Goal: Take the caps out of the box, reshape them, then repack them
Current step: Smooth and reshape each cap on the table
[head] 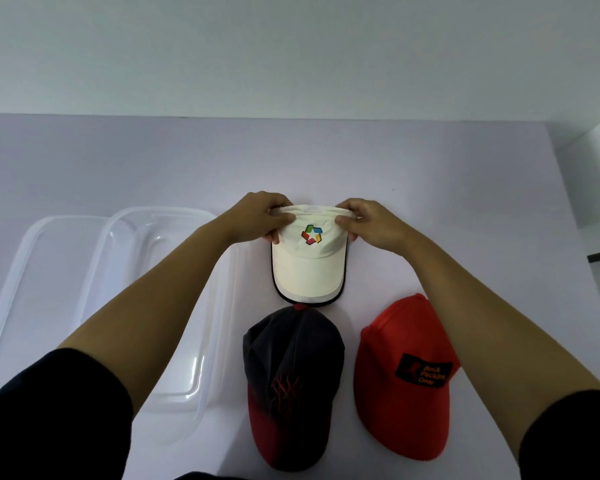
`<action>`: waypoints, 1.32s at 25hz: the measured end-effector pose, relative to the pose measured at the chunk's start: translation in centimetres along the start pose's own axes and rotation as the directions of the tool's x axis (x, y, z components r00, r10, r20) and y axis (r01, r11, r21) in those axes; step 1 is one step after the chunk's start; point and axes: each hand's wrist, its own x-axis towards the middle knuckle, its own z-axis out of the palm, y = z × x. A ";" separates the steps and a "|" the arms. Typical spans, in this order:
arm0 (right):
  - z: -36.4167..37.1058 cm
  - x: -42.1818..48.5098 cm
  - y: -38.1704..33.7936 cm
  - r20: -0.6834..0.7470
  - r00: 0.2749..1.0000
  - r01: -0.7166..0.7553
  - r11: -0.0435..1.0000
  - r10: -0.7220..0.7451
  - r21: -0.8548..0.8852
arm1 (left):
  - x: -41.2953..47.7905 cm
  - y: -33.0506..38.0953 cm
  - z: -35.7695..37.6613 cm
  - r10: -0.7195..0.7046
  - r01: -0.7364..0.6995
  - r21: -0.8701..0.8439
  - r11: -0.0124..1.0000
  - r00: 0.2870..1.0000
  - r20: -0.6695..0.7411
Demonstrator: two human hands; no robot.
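Item: white cap point(309, 258). Location: on the table point(430, 188), far centre, brim toward the wearer, dark-edged brim lying flat. Multicoloured emblem on the front panel. Crown looks collapsed and folded back on itself.

Hold: left hand point(260, 216) pinches the crown's left side, thumb on top, fingers curled under the fabric. Right hand point(368, 223) pinches the right side the same way. Both sets of fingers are narrow and closed on cloth, none spread.

Handling, judged: light, soft fabric crown that yields and creases easily; brim stiffer and likely to keep its curve. Not fragile, not slippery. Best taken at the crown's side seams or the sweatband edge for reshaping, and by the brim for carrying.

Item: dark cap point(291, 372), red brim. Location: near centre, just below the white cap's brim, crown rounded.

Item: red cap point(402, 379), black patch on front. Location: near right, beside the dark cap, apart from it.

Item: box point(201, 341), clear plastic. Location: left of the caps, under the left forearm; no cap visible inside.

Item: lid point(32, 289), clear. Location: further left, overlapping the box.

Status, judged: all three caps out; reshaping of the white cap in hand; repacking not yet done.
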 end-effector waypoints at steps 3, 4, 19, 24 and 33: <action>-0.3 -0.4 -0.1 -0.007 0.999 -0.040 0.979 0.039 -0.202 | -0.2 -0.7 0.0 -0.006 0.011 0.081 0.997 0.998 -0.058; -0.3 -0.4 -0.2 -0.019 0.999 -0.047 0.972 0.043 -0.232 | -0.3 -0.7 0.1 -0.005 0.011 0.099 0.995 0.998 -0.062; 1.3 0.6 -2.1 -0.066 0.998 0.013 0.988 -0.024 -0.151 | 0.2 2.4 0.6 -0.015 0.011 -0.092 0.996 0.999 -0.037; 0.4 0.9 -1.9 -0.135 0.990 -0.016 0.951 -0.027 -0.308 | 0.5 1.9 0.3 -0.007 0.012 0.063 0.998 0.997 -0.075; -0.3 0.6 0.5 -0.123 0.992 -0.002 0.981 -0.022 -0.192 | 0.2 -0.2 -0.9 -0.072 0.063 -0.082 0.995 0.990 -0.122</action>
